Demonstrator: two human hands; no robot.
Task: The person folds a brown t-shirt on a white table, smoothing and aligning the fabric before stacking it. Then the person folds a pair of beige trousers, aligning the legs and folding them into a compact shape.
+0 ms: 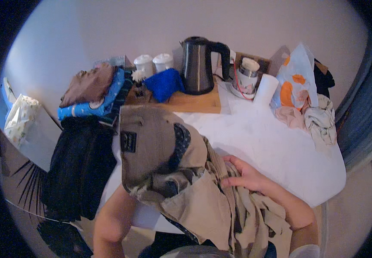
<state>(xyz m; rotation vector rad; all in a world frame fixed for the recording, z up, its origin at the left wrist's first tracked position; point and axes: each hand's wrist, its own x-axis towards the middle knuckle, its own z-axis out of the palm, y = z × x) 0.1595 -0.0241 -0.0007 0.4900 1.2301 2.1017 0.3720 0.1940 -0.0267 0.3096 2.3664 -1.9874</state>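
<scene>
A khaki cloth garment [202,200], its waistband and dark inner pocket lining turned up, lies bunched over the near part of the white table and hangs towards me. My right hand [239,174] is at the garment's right side, thumb and fingers closed on a fold of the fabric. The left forearm reaches up under the garment's left side; my left hand is hidden behind the cloth.
A kettle [197,67] and a blue cloth [165,84] stand on a wooden board [202,103] at the back. Folded clothes [89,85] and black cloth [79,167] are at left. A jar [246,79], a white roll [266,89], a plastic bag [294,82] and crumpled cloths [321,119] sit right.
</scene>
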